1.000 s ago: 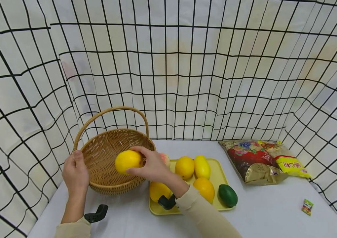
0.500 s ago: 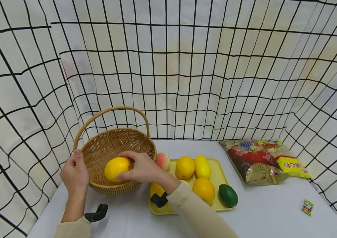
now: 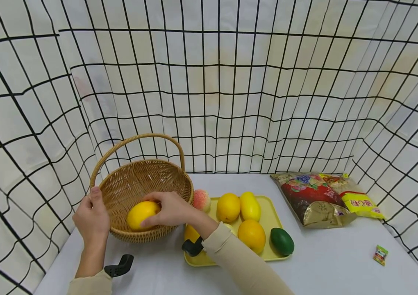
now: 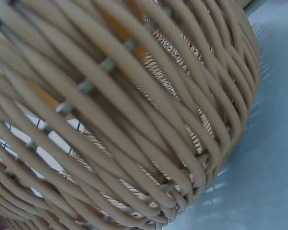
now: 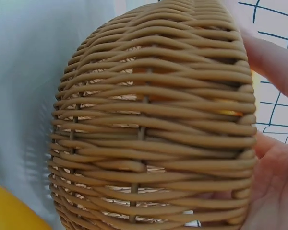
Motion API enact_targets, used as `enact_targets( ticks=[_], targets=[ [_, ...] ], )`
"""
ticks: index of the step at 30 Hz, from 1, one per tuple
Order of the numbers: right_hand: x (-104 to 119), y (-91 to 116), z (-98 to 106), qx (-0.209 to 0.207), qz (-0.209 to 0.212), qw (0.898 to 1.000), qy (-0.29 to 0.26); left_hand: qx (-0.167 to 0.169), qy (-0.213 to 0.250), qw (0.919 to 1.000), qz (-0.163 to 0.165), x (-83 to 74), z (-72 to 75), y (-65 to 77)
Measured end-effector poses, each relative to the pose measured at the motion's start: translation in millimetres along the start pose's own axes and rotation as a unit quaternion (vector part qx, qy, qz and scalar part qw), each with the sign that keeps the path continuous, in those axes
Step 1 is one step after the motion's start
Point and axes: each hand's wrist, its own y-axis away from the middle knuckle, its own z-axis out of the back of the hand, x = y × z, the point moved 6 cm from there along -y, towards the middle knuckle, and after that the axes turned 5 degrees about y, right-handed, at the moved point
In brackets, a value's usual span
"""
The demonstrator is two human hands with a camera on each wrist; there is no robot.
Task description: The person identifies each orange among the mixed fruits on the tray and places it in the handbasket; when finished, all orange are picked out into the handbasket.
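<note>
A wicker basket (image 3: 131, 180) with a tall arched handle stands at left, tilted so its mouth faces me. My left hand (image 3: 92, 217) grips its left rim beside the foot of the handle. Inside the basket, low near the front wall, my right hand (image 3: 172, 209) holds a yellow lemon (image 3: 142, 215) between thumb and fingers. In the right wrist view the woven wall (image 5: 153, 110) hides most of the lemon, and part of the right hand (image 5: 273, 191) shows past the rim. The left wrist view is mostly filled by the basket's weave (image 4: 134, 105).
Right of the basket, a yellow tray (image 3: 268, 205) bears oranges (image 3: 251, 236), a long yellow fruit (image 3: 250, 207) and a dark green avocado-like fruit (image 3: 282, 241). A peach (image 3: 201, 200) sits near its left corner. Food bags (image 3: 316, 200) lie at back right, a small packet (image 3: 380, 255) nearer.
My right hand has carried the lemon leftward and down, deeper into the basket. More of the peach shows now. The left hand stays on the basket's rim.
</note>
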Motion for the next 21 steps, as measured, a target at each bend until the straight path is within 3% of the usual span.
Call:
enact_targets(
  ticks=[5,12,21],
  targets=[
    [1.3,0.1,-2.7,0.004,-0.02,0.999,0.037,0.004,0.006,1.0,-0.002,0.3,-1.4,-0.4],
    [1.8,0.6,-6.4,0.025,-0.035,0.998,0.045,0.005,0.013,0.9999,-0.007,-0.5,-1.5,0.7],
    [4.8,2.5,-7.8,0.032,-0.021,0.997,0.063,0.005,0.011,0.9999,-0.011,-0.3,-0.9,0.9]
  ],
)
